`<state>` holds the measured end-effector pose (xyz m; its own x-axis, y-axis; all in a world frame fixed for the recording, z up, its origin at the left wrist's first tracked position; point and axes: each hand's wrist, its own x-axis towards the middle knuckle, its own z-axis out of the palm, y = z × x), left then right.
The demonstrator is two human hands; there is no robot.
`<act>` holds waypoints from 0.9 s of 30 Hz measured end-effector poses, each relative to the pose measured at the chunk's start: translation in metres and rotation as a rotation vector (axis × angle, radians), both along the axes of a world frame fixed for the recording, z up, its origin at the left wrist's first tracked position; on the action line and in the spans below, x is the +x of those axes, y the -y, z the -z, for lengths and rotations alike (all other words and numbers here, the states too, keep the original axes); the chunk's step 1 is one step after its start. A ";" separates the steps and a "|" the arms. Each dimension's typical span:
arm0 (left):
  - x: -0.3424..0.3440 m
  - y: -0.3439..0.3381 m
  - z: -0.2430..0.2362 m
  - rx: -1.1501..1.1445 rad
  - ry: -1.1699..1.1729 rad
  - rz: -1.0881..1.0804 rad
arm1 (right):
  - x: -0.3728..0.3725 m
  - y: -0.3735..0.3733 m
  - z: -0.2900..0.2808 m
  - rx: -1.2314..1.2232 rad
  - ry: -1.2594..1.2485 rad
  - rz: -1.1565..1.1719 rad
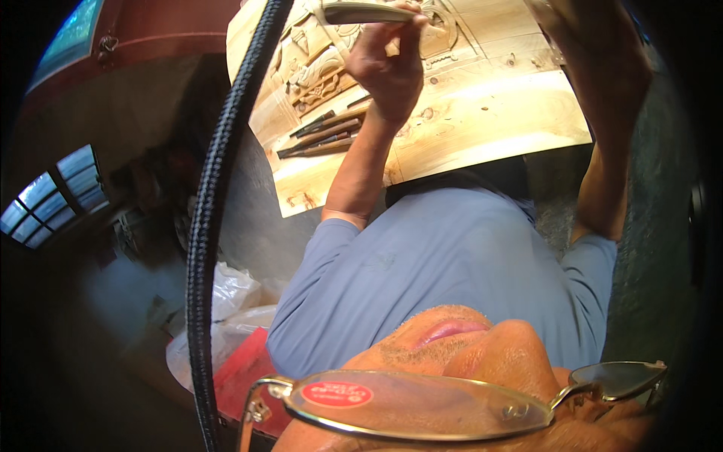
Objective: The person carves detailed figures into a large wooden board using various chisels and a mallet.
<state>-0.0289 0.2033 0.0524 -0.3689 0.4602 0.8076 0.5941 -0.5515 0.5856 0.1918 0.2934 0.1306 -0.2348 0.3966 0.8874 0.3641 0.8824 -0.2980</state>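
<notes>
My left hand (390,71) is closed on a grey carving tool (367,13), its fingertips pinching the right end. The tool lies almost level above a carved wooden panel (493,102); its exact kind is hard to make out. Raised at the upper right, my right hand (602,68) is dim and blurred over the panel's right side, its fingers not readable. Relief carving (320,71) with scrolls and curved shapes covers the panel's far left and middle. Several chisels (324,139) with dark and brown handles lie together on the wood, left of my left forearm.
A black braided cable (203,248) runs down the left of the view. Clear plastic bags (230,301) and a red surface (245,377) are beside me at lower left. A barred window (54,197) is farther left, and a reddish-brown frame (162,34) stands at the upper left.
</notes>
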 end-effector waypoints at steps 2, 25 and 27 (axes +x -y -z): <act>-0.029 0.022 0.003 -0.162 -0.106 -0.130 | 0.037 0.000 0.029 -0.255 0.116 -0.083; -0.056 0.046 0.046 -0.339 0.189 -0.126 | 0.005 0.024 0.083 -0.816 -0.737 -0.262; -0.061 0.044 0.052 -0.290 0.243 -0.108 | 0.004 0.025 0.083 -0.828 -0.741 -0.263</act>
<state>-0.0897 0.1590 0.0009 -0.5920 0.6046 0.5329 0.4649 -0.2839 0.8386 0.1955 0.2685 0.0474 0.0757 0.9405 0.3313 -0.3107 0.3380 -0.8884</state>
